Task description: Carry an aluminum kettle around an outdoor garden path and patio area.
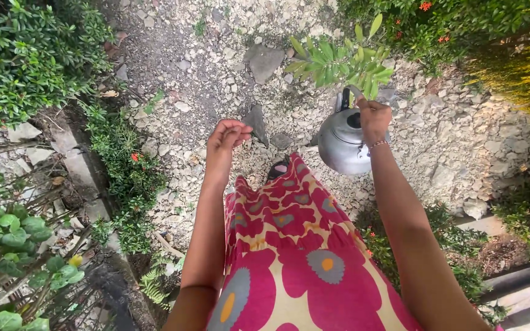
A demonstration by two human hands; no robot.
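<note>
Outdoors, kettle [341, 142] in right hand [373, 118] (left hand [225, 138] empty)

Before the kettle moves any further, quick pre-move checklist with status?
1. Right hand closed on the handle of the metal kettle: ok.
2. Kettle hanging upright, not tipped: ok.
3. Kettle lid seated: cannot tell, the top is partly hidden by the hand.
4. Left hand free, fingers loosely curled, holding nothing: ok.
5. Leafy shoot just above the right hand, leaves overlapping the handle in this view: not ok for clearance.
6. Footing: loose stones on the gravel path, one sandalled foot visible, the other hidden by the dress: cannot tell.
</note>
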